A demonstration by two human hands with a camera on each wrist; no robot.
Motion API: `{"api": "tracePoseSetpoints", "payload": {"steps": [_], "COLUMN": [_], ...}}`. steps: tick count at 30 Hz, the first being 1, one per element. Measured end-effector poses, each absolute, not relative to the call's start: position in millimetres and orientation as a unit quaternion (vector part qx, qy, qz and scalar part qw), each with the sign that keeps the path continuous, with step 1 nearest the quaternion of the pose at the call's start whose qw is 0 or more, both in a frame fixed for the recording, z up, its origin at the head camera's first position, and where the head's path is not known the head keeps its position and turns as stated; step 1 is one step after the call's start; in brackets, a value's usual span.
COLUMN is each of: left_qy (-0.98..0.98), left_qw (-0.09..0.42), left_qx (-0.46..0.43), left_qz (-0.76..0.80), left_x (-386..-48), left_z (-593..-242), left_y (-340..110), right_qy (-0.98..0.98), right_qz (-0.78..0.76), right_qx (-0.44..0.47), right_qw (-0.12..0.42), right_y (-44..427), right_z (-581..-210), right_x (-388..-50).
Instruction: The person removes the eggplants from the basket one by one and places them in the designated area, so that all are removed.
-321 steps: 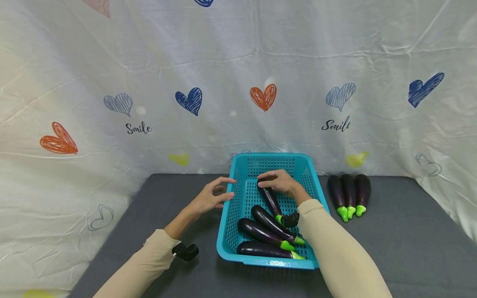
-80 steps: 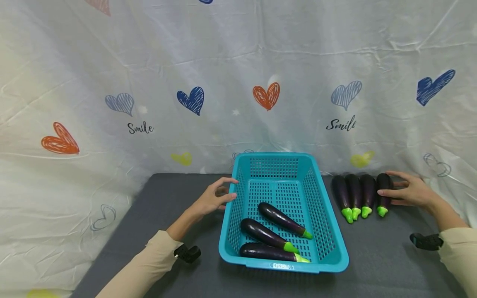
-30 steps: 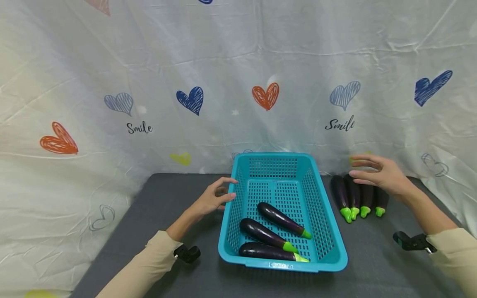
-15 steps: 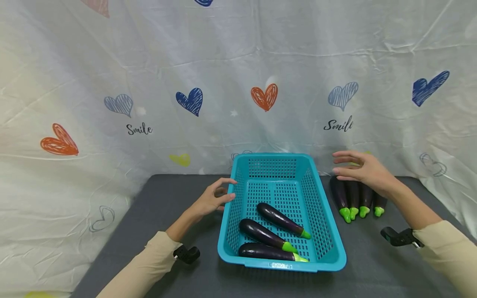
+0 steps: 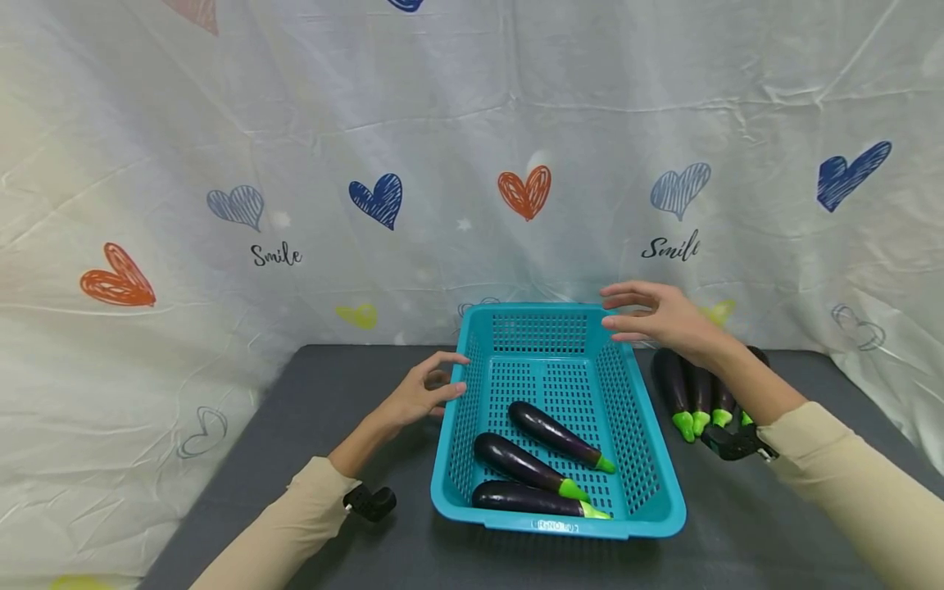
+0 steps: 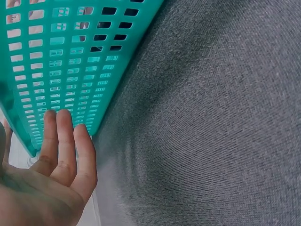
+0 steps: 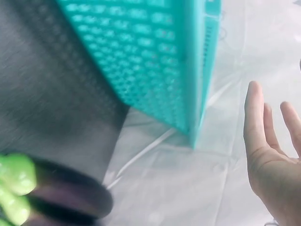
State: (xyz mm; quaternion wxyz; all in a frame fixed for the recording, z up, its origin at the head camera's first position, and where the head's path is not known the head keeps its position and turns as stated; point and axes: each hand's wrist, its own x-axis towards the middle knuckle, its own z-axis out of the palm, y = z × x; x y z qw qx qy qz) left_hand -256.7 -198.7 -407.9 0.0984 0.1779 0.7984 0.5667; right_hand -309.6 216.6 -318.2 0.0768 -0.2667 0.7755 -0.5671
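Observation:
A teal perforated plastic basket (image 5: 558,531) stands in the middle of the dark table, with 3 eggplants (image 5: 559,434) lying in its near half. My left hand (image 5: 416,393) is at the basket's left rim, thumb and fingers spread; in the left wrist view its fingers (image 6: 65,146) lie straight along the perforated outer wall. Nothing is in my right hand (image 5: 656,315), raised over the basket's far right corner with fingers extended. In the right wrist view that hand (image 7: 277,160) is apart from the basket wall (image 7: 141,52).
Right of the basket several eggplants (image 5: 669,385) lie side by side, green stems toward me, partly hidden by my right forearm. A pale cloth (image 5: 442,123) printed with hearts hangs behind the table (image 5: 354,385). Each wrist wears a black camera (image 5: 371,501).
Earlier my right hand moved an eggplant from the basket to the row at right and released it. Since then it has travelled left, back over the basket's corner. My left hand stays put.

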Motion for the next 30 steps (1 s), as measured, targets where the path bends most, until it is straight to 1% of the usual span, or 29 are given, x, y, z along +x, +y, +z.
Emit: {"api": "tracePoseSetpoints", "payload": {"steps": [8,13,18,30], "left_qy": [0.797,0.793,0.796,0.797], "left_qw": [0.1,0.109,0.116,0.104], "left_qx": [0.173,0.178,0.175,0.18], "left_qz": [0.57,0.572,0.568,0.567], "left_x": [-256.5,-256.0,-256.0,-258.4], "left_z": [-405.1,-403.0,-402.0,-400.7], "left_y": [-199.4,-200.8,-203.1,-204.3], "right_qy": [0.756,0.743,0.737,0.743], "right_qz": [-0.593,-0.601,-0.602,-0.576], "right_qx": [-0.26,-0.27,-0.269,-0.269], "right_qw": [0.097,0.114,0.148,0.208], "right_y": [189.0,172.2,154.2,125.9], "right_z": [-308.6,-313.9,-318.1,-331.2], "right_x": [-320.4,-326.7,-328.1,-331.4]}}
